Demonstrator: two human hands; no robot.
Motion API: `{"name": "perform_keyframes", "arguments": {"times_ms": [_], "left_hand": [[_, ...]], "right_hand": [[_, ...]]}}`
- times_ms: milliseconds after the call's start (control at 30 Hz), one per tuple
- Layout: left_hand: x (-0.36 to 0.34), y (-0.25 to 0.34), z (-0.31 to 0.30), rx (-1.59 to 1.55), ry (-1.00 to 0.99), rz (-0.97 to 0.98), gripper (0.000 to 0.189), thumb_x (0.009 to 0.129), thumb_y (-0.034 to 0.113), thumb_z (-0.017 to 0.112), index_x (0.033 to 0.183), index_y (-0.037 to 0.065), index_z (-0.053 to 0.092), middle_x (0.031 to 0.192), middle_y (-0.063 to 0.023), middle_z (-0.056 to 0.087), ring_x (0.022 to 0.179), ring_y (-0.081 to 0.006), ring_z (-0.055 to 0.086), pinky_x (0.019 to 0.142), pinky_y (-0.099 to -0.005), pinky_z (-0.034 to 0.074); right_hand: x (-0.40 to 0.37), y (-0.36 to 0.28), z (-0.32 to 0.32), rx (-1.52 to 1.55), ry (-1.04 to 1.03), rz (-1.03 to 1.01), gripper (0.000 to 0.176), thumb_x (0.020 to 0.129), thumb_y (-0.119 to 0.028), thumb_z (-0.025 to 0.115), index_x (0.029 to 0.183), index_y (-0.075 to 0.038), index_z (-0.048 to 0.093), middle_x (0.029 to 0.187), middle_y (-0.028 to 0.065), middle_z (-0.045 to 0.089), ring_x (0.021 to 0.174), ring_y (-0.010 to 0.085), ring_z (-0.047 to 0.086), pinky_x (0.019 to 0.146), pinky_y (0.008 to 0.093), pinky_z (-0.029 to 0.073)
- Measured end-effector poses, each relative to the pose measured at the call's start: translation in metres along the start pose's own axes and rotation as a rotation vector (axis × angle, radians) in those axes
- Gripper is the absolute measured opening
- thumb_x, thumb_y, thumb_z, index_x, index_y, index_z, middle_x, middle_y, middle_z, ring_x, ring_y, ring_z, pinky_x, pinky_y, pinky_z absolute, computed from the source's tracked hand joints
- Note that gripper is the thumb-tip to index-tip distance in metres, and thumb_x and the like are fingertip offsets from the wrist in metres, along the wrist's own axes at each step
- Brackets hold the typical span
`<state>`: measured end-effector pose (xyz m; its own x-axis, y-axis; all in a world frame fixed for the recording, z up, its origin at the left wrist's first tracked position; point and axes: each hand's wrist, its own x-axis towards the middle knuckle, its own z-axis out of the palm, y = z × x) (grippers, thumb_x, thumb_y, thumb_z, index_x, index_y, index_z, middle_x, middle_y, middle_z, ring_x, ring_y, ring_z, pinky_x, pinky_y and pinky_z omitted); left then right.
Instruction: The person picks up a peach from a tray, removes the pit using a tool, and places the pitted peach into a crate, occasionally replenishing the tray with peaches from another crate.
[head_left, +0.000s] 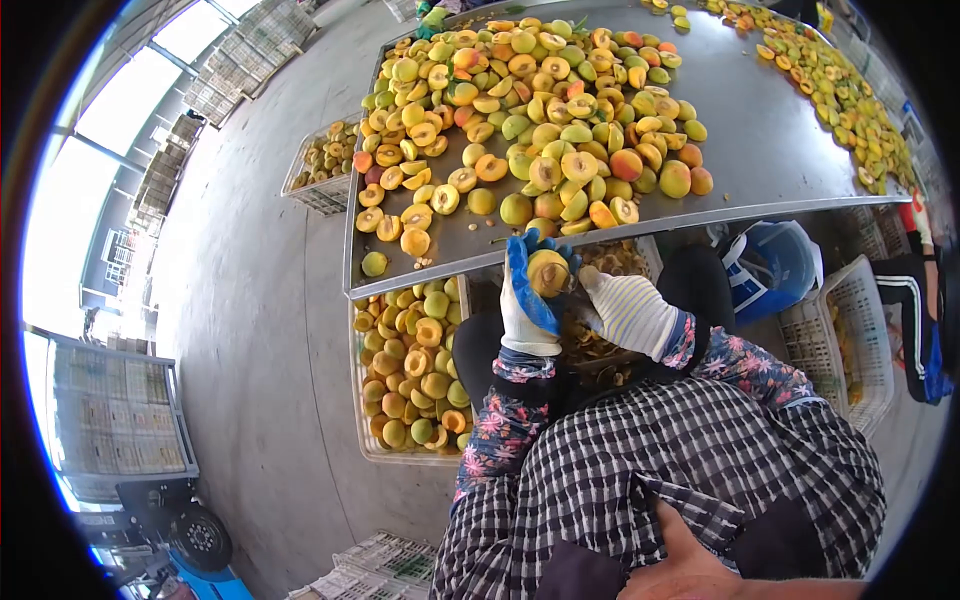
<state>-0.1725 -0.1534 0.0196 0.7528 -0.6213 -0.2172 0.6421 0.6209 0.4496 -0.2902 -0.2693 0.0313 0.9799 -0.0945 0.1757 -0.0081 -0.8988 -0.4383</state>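
Just below the table's front edge, my left hand (530,295), in a white glove with a blue coated palm, is closed around a yellow-green peach (548,272). My right hand (625,308), in a white striped glove, is closed close against the fruit's right side. Whatever its fingertips hold is too small and hidden to make out. Beyond both hands, a heap of whole and halved peaches (580,170) lies on the metal table (740,140); stones show in some of the halves.
Left of my legs stands a crate of peaches (415,370). Another crate (322,185) sits beside the table. To the right are a blue bucket (785,262) and a white crate (865,330). Cut pieces (845,110) line the table's far right. Another person's leg (905,320) is at right.
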Motion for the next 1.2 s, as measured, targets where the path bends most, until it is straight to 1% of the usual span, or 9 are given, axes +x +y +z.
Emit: {"name": "perform_keyframes", "arguments": {"times_ms": [333,567,633,700,833,1000,1067,1133,1200], "left_hand": [[-0.002,-0.005,-0.01,0.018,-0.024,0.002,0.04,0.1,0.043,0.051,0.106,0.004,0.059,0.097,-0.0091,0.064,0.092,-0.0295,0.064,0.086,-0.0478,0.055],[-0.017,-0.002,-0.019,0.204,-0.005,0.114,0.04,0.099,0.044,0.054,0.094,0.007,0.067,0.085,-0.0015,0.066,0.073,-0.0107,0.063,0.067,-0.0248,0.052],[-0.002,-0.008,-0.036,0.228,0.126,0.004,0.046,0.095,0.053,0.058,0.091,0.009,0.068,0.078,-0.0022,0.064,0.065,-0.0127,0.06,0.058,-0.0286,0.049],[0.006,-0.019,-0.044,0.443,0.129,0.245,0.046,0.094,0.052,0.059,0.092,0.007,0.068,0.079,-0.0037,0.065,0.063,-0.0146,0.061,0.057,-0.0298,0.05],[0.01,-0.012,-0.054,0.448,0.111,0.047,0.048,0.089,0.024,0.061,0.128,0.0,0.046,0.105,-0.0133,0.064,0.09,-0.024,0.063,0.078,-0.0333,0.051],[-0.01,0.006,-0.028,0.352,0.151,0.157,0.041,0.098,0.05,0.053,0.09,0.012,0.066,0.066,0.0061,0.054,0.053,-0.0047,0.048,0.046,-0.021,0.037],[-0.003,-0.007,-0.04,0.295,0.147,0.245,0.047,0.099,0.052,0.051,0.094,0.008,0.064,0.069,0.0009,0.058,0.054,-0.0101,0.054,0.048,-0.0236,0.044],[-0.004,-0.003,-0.034,0.139,0.021,0.24,0.057,0.1,0.054,0.045,0.094,0.001,0.064,0.082,-0.0119,0.067,0.076,-0.0263,0.066,0.075,-0.0393,0.056],[-0.012,0.005,-0.027,0.115,0.021,0.114,0.057,0.101,0.052,0.044,0.094,-0.001,0.062,0.085,-0.0151,0.067,0.079,-0.0317,0.066,0.078,-0.043,0.056]], "right_hand": [[-0.004,0.004,0.012,-0.004,-0.06,0.005,0.034,0.086,-0.021,0.059,0.11,0.001,0.048,0.079,0.0195,0.065,0.069,0.0396,0.064,0.059,0.0479,0.051],[-0.008,0.0,0.034,0.049,-0.105,-0.044,0.034,0.087,-0.015,0.056,0.115,0.003,0.049,0.076,0.0202,0.064,0.069,0.0403,0.064,0.06,0.0499,0.05],[-0.01,-0.002,0.034,0.119,-0.067,-0.085,0.037,0.091,-0.014,0.053,0.123,0.003,0.045,0.079,0.0219,0.063,0.072,0.043,0.062,0.062,0.05,0.049],[-0.012,0.005,0.038,0.26,-0.151,-0.018,0.046,0.094,-0.009,0.05,0.137,0.002,0.039,0.09,0.0233,0.062,0.081,0.0411,0.061,0.069,0.0452,0.048],[-0.001,0.008,0.039,0.186,-0.315,-0.054,0.056,0.095,-0.007,0.046,0.148,0.002,0.029,0.108,0.0198,0.064,0.096,0.0331,0.063,0.084,0.0394,0.048],[0.002,0.007,0.046,0.545,-0.065,-0.216,0.038,0.09,-0.006,0.048,0.127,0.003,0.054,0.115,0.0247,0.062,0.113,0.0401,0.057,0.097,0.0433,0.045],[0.007,0.005,0.054,0.735,-0.077,-0.164,0.034,0.089,-0.013,0.054,0.119,0.001,0.055,0.108,0.0254,0.062,0.103,0.0406,0.06,0.09,0.0451,0.047],[0.007,0.003,0.046,0.485,-0.115,-0.157,0.036,0.089,-0.016,0.055,0.12,0.001,0.051,0.096,0.0262,0.064,0.091,0.0439,0.062,0.078,0.047,0.05],[0.007,0.016,0.055,0.378,-0.126,-0.144,0.039,0.09,-0.016,0.055,0.124,0.001,0.046,0.089,0.0263,0.064,0.084,0.0451,0.062,0.07,0.0485,0.05]]}}
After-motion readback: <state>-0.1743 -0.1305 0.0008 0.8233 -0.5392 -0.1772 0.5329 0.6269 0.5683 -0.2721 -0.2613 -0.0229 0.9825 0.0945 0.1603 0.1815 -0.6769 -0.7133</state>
